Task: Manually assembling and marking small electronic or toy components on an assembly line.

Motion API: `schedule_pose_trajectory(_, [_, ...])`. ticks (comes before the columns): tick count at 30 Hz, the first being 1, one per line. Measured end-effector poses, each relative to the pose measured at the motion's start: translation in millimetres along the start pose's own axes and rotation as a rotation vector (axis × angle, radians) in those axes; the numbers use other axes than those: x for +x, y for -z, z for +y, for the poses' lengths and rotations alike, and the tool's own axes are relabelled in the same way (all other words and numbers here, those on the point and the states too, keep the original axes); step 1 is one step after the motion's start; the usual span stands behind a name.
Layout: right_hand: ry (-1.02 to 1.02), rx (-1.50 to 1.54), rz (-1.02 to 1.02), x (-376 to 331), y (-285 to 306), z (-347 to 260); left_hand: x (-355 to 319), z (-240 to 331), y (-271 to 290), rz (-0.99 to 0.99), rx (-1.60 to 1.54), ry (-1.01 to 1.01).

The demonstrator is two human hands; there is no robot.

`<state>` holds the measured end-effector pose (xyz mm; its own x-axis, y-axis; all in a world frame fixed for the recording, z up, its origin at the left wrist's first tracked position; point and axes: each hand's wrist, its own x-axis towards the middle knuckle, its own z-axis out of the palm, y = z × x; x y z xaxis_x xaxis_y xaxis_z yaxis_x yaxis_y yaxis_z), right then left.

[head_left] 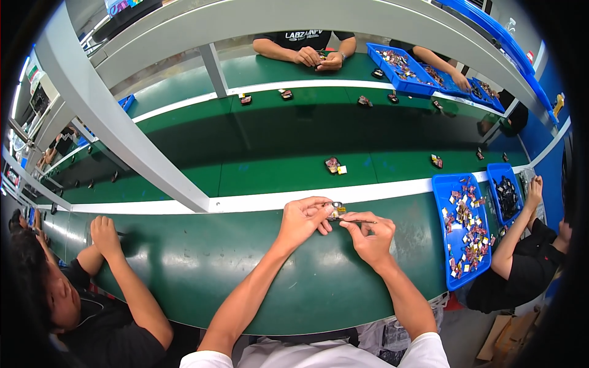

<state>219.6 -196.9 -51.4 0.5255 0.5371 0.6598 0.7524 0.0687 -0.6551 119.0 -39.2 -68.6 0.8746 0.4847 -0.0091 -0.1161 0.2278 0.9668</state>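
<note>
Over the green bench in front of me, my left hand point(304, 222) is closed on a small black-edged part point(335, 209) with a pale yellow area. Its fingers and thumb hide much of the part. Close beside it, my right hand point(372, 238) pinches a thin dark pen-like tool point(359, 221) lying nearly level. The tool's tip reaches the lower edge of the part. Whether it is tweezers or a plain stick, I cannot tell.
A blue tray point(437, 208) of small reddish parts with yellow and white tabs stands to my right; another blue tray point(516, 216) holds black parts. Past a white rail point(270, 201), a green belt point(276, 178) carries scattered parts. Co-workers sit left, right and opposite.
</note>
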Motion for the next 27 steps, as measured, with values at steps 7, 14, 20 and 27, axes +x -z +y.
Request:
schedule_pose_trajectory(7, [0.090, -0.006, 0.014, -0.1, -2.5, 1.0, 0.7, -1.7, -0.1, 0.012, 0.023, -0.020])
schedule_pose_trajectory(14, [0.144, -0.040, 0.024, -1.0, -3.5, 6.0, 3.3, -2.8, -4.1, 0.048, 0.072, -0.016])
schedule_pose_trajectory(20, [0.151, -0.051, 0.035, -5.6, -4.4, 5.0, -1.2, -10.7, -5.7, 0.094, 0.065, -0.010])
schedule_pose_trajectory(27, [0.146, -0.070, 0.046, -5.1, -4.0, 2.2, -1.5, -7.4, -6.8, 0.101, 0.134, -0.019])
